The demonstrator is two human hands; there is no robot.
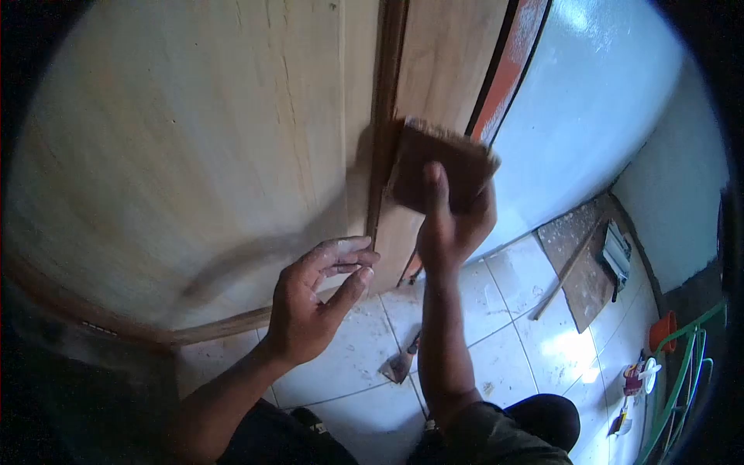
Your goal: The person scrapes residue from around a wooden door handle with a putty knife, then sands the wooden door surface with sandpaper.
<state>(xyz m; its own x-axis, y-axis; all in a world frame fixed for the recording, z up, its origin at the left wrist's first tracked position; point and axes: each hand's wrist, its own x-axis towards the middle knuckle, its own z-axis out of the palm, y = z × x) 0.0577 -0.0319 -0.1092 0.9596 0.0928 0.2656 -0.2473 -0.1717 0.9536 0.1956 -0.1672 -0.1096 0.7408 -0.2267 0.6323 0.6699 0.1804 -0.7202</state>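
Note:
A large pale wooden panel stands upright in front of me, with a dark wooden strip running down it. My right hand presses a brown sheet of sandpaper flat against the wood just right of that strip, thumb up over the sheet. My left hand hovers lower left, fingers loosely curled and dusty, its fingertips close to the strip's lower end and holding nothing.
A scraper lies on the white tiled floor below my hands. To the right lie a brown board, a thin stick, an orange cup, a green hose and small cans. A light blue wall stands behind.

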